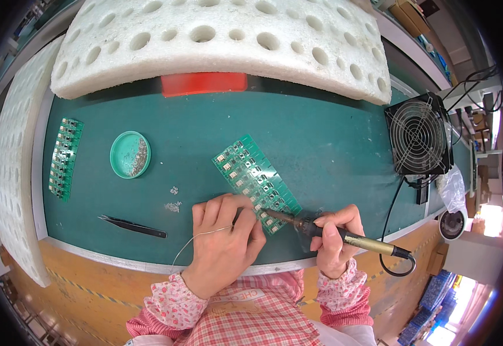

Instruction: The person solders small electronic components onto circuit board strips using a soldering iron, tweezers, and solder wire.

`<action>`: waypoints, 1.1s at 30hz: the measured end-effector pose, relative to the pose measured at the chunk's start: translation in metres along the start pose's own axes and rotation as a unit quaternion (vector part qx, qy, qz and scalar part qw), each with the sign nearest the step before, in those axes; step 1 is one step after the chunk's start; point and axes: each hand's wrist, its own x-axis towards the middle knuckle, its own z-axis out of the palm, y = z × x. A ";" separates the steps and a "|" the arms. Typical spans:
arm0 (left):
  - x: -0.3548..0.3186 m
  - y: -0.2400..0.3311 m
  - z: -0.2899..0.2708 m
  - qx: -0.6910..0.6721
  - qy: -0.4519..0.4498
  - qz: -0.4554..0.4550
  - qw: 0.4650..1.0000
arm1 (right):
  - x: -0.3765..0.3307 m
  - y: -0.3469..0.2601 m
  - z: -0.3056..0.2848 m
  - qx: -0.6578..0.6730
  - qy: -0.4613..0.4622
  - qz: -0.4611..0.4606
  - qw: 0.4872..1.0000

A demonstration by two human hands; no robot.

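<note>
Green mat on the desk (332,144), white foam sheets (222,40) behind the circuit board (255,181). Right hand (335,239) fingers grip a soldering iron (343,235); left hand (222,242) pinches thin wire (202,235), covering the board's near corner.

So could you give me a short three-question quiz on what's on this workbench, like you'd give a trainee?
1. True or false: the right hand holds the soldering iron.
2. What lies nearest the black tweezers? A) the fan B) the round green dish C) the white foam block
3. Fill in: the left hand feeds a thin ____ toward the green circuit board.

Key:
1. True; its tip meets the board's near edge.
2. B.
3. Wire: solder wire, trailing off to the left of the hand.
</note>
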 end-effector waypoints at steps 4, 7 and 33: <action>0.001 -0.001 -0.002 -0.004 -0.001 -0.002 1.000 | 0.000 0.003 0.001 0.000 0.003 -0.004 1.000; 0.001 -0.002 -0.002 -0.021 0.001 -0.004 1.000 | 0.000 0.001 0.002 -0.010 0.029 -0.016 0.999; -0.027 0.034 0.008 -0.035 -0.062 0.020 0.997 | 0.054 0.068 -0.298 -0.322 0.382 -0.128 0.857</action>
